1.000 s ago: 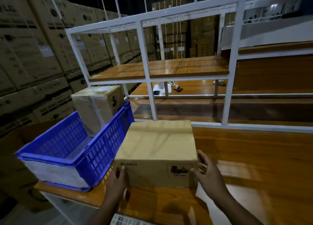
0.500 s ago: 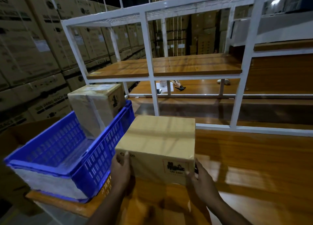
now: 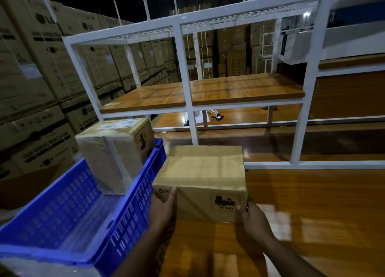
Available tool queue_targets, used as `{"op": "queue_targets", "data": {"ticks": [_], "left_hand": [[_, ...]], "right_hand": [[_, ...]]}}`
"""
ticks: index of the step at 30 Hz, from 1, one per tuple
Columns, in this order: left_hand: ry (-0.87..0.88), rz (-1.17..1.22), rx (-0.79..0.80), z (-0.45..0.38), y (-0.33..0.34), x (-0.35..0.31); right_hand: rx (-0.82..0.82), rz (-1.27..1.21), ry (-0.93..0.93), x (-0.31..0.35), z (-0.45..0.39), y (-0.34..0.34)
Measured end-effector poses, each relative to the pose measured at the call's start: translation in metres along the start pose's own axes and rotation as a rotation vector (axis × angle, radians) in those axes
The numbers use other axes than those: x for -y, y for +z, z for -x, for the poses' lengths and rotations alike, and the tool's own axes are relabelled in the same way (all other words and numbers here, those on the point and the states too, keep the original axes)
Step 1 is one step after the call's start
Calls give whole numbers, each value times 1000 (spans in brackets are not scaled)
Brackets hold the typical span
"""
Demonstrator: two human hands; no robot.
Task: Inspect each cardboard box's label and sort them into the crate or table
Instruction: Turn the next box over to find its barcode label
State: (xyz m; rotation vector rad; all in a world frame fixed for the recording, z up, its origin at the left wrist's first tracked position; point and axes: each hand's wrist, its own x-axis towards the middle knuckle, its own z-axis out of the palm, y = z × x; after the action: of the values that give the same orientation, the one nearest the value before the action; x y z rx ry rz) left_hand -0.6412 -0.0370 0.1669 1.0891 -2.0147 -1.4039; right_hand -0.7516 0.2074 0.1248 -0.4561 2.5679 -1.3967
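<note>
We cannot see the fingers of the left hand (image 3: 162, 209); they pass behind the left end of the cardboard box (image 3: 201, 183), and its thumb covers part of the print there, so the word beside the round mark cannot be read. The right hand (image 3: 255, 221) is blurred, its grip at the box's right corner unclear. On the box's label (image 3: 226, 202) only "UN" reads surely; the digits are too soft. The blue crate (image 3: 133, 210) is cut by the left and bottom edges at 8 o'clock. The small dark item (image 3: 217, 116) on the far shelf at 12 o'clock is too small to name.
</note>
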Motion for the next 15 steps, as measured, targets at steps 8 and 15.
{"op": "queue_targets", "data": {"ticks": [8,15], "left_hand": [[65,-78,91,-24,-2,14],[219,-280,-135,-6,4,1]], "right_hand": [[-16,95,22,0,-19,4],[-384,248,-78,24,1,8]]}}
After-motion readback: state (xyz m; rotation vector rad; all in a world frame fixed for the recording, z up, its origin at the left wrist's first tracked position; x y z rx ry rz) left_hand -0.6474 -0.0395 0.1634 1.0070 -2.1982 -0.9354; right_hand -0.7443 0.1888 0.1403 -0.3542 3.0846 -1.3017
